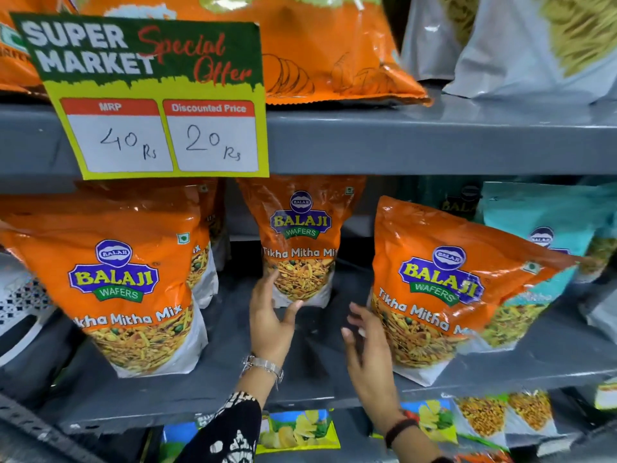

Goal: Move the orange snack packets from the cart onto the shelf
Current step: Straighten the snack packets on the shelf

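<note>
Three orange Balaji packets stand on the grey middle shelf [300, 392]. The left packet [133, 282] is at the front, the middle packet [300, 242] stands further back, and the right packet [444, 285] leans to the right. My left hand [270, 315] is open, its fingertips touching the lower left corner of the middle packet. My right hand [364, 342] is open too, with fingers spread just left of the right packet, holding nothing. The cart is out of view.
A yellow-green price sign [157, 98] hangs from the upper shelf edge [434, 142]. Teal packets [547, 222] stand right of the orange ones. Orange and grey bags [534, 45] fill the top shelf. Colourful packets [300, 429] sit on the shelf below.
</note>
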